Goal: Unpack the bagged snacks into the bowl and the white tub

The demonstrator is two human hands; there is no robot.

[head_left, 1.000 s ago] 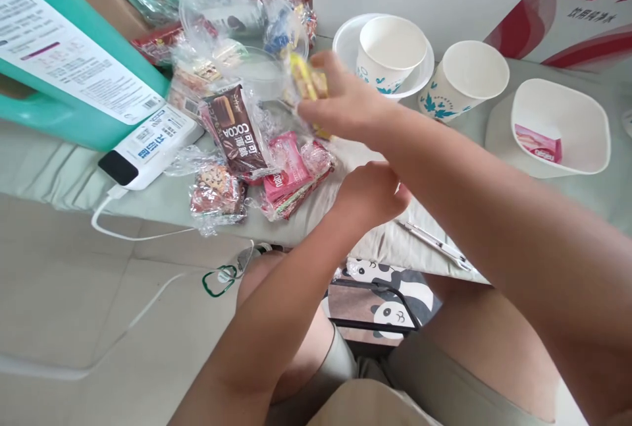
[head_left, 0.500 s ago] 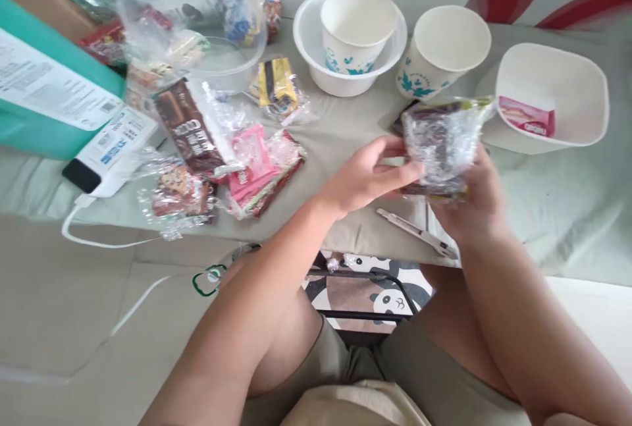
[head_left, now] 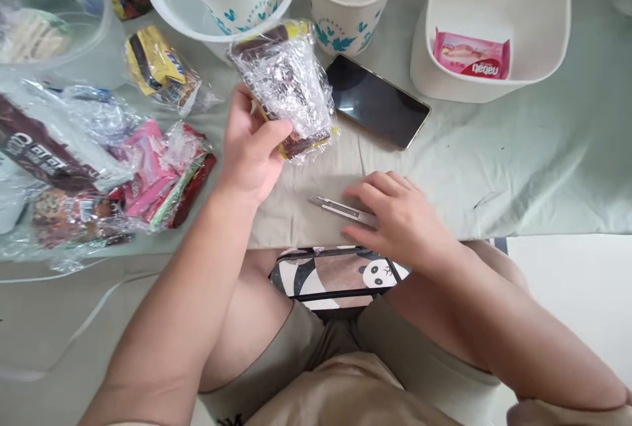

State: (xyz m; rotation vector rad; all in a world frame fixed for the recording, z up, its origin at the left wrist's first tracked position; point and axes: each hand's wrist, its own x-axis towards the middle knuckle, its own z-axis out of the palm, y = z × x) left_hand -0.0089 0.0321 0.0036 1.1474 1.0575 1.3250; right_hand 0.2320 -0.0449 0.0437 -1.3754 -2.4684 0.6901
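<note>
As left grip [head_left: 251,149] holds snack [head_left: 286,80], print unreadable

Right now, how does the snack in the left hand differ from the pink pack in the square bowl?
The wrapped snack is dark, under crinkled clear film; the pink pack shows no film. The left hand holds the snack up; the pack lies in the square bowl, untouched. Both: snack packs.

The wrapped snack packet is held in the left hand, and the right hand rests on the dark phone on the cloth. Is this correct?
Not quite. The head view shows the right hand on the slim cutter, not on the dark phone, which lies apart from it near the paper cup. The left hand does hold the wrapped snack packet.
</note>
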